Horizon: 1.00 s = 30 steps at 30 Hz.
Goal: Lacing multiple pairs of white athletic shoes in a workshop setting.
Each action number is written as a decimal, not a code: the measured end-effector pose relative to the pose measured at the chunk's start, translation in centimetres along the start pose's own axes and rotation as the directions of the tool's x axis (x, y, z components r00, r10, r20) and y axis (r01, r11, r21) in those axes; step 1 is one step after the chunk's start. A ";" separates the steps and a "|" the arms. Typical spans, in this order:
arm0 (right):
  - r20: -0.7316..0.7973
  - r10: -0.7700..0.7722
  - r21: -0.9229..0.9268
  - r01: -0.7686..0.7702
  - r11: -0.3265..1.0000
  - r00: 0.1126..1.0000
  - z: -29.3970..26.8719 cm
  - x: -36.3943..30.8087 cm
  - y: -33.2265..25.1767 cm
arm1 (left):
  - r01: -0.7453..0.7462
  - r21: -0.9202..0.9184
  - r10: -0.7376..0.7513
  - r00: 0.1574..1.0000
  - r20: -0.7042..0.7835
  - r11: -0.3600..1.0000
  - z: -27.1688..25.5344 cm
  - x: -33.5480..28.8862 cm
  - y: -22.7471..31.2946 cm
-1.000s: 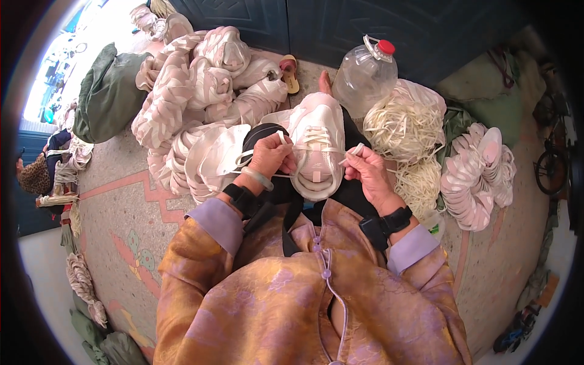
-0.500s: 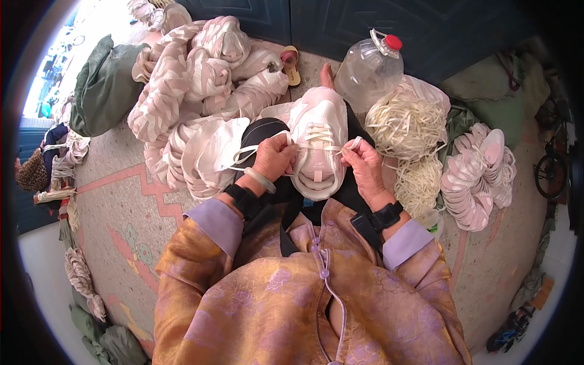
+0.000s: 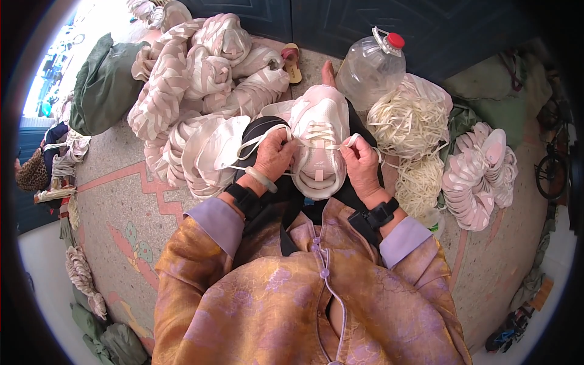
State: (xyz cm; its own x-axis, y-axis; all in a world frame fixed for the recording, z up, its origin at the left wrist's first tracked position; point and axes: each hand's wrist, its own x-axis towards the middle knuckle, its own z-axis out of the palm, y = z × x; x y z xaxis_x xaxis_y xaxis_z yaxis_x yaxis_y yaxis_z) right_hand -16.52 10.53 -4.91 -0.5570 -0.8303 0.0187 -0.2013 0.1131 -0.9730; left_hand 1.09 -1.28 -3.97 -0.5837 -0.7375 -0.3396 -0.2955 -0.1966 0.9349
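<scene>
Speckled floor (image 3: 115, 194) with inlaid reddish lines is spreading around a seated person, its far edge meeting dark panelled doors (image 3: 450, 36). Toe pointing away, a pink-and-white sneaker upper (image 3: 319, 167) is resting on the person's dark trousers (image 3: 359, 121), between both hands. Near its left edge, the left hand (image 3: 274, 152) is pinching a white shoelace (image 3: 319, 146) between thumb and fingers, a loop hanging outward. Near its right edge, the right hand (image 3: 362, 161) is likewise pinching lace, fingertips pressed together. Heaped uppers (image 3: 164, 91) are crowding the left knee; a cream lace bundle (image 3: 407, 118) is lying beyond the right hand, narrowing the room there. Stacked uppers (image 3: 468, 194) are lying farther right, floor separating them from the right sleeve (image 3: 406, 243).
</scene>
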 end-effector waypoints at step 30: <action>0.123 0.128 0.169 -0.147 0.974 0.984 -1.6 -0.2 1.5 | -0.375 0.615 0.450 0.892 0.037 0.693 1.2 1.4 0.7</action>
State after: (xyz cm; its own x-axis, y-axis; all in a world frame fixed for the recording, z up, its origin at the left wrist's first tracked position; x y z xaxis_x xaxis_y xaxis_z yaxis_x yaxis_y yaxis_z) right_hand -18.01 11.72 -5.99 -0.4747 -0.8699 -0.1340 0.0225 0.1402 -0.9899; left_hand -0.83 -1.66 -3.88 -0.6815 -0.7229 0.1140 -0.4514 0.5378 0.7121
